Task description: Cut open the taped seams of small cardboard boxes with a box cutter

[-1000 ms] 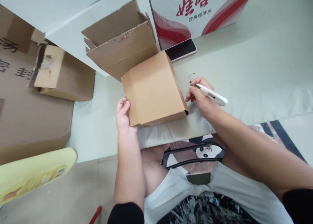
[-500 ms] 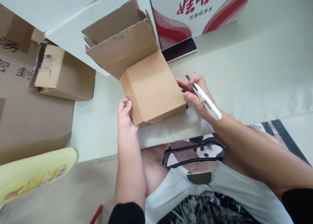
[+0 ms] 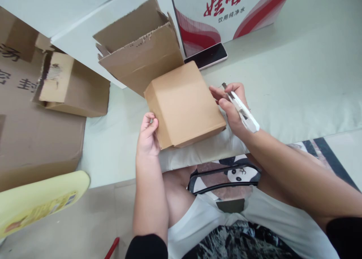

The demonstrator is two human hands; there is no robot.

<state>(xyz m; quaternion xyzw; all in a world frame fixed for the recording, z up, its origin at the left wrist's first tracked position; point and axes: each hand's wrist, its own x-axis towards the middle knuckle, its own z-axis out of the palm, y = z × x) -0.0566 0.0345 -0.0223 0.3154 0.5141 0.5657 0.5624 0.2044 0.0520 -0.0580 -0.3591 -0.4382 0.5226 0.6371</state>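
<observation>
A plain brown cardboard box (image 3: pixel 186 104) lies tilted between my hands, its smooth face up. My left hand (image 3: pixel 148 135) grips its left edge, thumb and curled fingers closed on the cardboard. With my right hand (image 3: pixel 233 106) I hold a white utility knife (image 3: pixel 243 112), its blade out and pointing away from me. Fingers of that same hand reach to the right side of the box; whether they touch it is hard to see. Right behind the box stands an opened carton (image 3: pixel 144 55) with torn flaps.
A phone (image 3: pixel 212 56) lies before a white and red water carton (image 3: pixel 229 17). At left, a small torn box (image 3: pixel 76 83) rests on a large cardboard box (image 3: pixel 42 138). A yellow object (image 3: pixel 42 202) with a label is at lower left. A panda-print piece (image 3: pixel 226 176) lies across my lap.
The brown box has shifted right and slightly toward me, away from the opened carton. Both hands have moved along with it, the knife still in the right one.
</observation>
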